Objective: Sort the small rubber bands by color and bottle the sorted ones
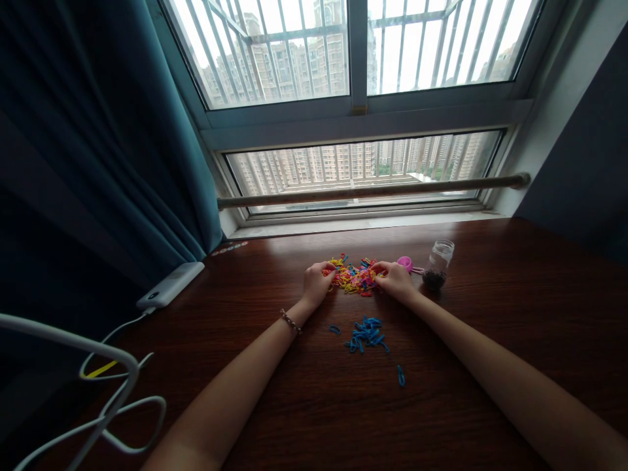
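A mixed heap of small elastic hair ties [354, 280] in red, yellow, pink and some blue lies on the dark wooden table. My left hand [318, 285] is at the heap's left edge, its fingers pinched together against the bands. At the right edge, my right hand [395, 281] is closed in a similar pinch. Whatever either pinch holds is too small to make out. Nearer to me sits a separate pile of blue hair ties [367, 335]. One loose blue band [334, 330] lies to its left and another blue band [401, 376] closer to me.
Beyond my right hand are a pink scoop-like item [405, 263] and a clear jar [440, 265] with dark contents at its bottom. A white power bank-like box [171, 286] with a cable lies left by the curtain [171, 163]. A window rail [373, 192] runs behind the table [275, 405].
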Demonstrator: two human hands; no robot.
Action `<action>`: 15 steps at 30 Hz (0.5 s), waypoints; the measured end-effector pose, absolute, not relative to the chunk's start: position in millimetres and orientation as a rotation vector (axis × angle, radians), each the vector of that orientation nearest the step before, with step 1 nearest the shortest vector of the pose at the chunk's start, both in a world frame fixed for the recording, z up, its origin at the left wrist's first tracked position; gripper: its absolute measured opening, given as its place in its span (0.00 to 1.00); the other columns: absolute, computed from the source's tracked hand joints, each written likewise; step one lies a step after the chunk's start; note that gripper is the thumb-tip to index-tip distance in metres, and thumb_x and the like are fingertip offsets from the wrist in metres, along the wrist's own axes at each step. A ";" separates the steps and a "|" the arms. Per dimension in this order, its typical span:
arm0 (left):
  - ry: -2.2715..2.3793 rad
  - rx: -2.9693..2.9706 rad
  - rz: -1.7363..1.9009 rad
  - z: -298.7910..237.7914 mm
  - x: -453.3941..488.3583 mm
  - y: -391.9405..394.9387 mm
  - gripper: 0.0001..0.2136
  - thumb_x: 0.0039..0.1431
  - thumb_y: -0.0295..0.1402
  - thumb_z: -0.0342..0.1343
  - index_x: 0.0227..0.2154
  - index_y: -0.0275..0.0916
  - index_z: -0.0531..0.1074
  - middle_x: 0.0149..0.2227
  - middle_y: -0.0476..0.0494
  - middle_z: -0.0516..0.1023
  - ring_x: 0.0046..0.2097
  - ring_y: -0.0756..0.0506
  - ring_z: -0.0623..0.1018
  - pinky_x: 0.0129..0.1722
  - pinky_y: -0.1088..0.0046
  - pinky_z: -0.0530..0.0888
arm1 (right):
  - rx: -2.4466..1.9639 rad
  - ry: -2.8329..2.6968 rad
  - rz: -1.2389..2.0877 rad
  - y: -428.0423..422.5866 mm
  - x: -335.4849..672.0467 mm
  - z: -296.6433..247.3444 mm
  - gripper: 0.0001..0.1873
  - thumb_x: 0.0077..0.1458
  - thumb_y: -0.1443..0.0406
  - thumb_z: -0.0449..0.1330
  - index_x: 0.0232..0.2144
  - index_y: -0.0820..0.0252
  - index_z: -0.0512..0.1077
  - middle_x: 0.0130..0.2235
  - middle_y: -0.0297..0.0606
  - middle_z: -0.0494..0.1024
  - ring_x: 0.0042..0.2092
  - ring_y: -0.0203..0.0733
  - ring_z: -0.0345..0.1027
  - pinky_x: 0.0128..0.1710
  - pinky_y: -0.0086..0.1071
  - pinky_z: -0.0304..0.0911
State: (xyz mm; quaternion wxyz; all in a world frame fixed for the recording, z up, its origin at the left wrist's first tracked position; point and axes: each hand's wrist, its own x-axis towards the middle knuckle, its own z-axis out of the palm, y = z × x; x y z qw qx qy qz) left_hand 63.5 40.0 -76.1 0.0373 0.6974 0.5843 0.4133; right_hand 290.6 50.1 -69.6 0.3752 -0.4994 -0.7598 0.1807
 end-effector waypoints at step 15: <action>1.735 2.102 1.373 -73.5 64.0 38.4 0.05 0.50 0.32 0.55 0.29 0.39 0.73 0.32 0.46 0.76 0.36 0.47 0.74 0.39 0.70 0.70 | -1.127 -1.829 0.642 63.1 309.5 -57.2 0.08 0.43 0.64 0.60 0.30 0.60 0.74 0.26 0.37 0.77 0.28 0.39 0.72 0.28 0.29 0.67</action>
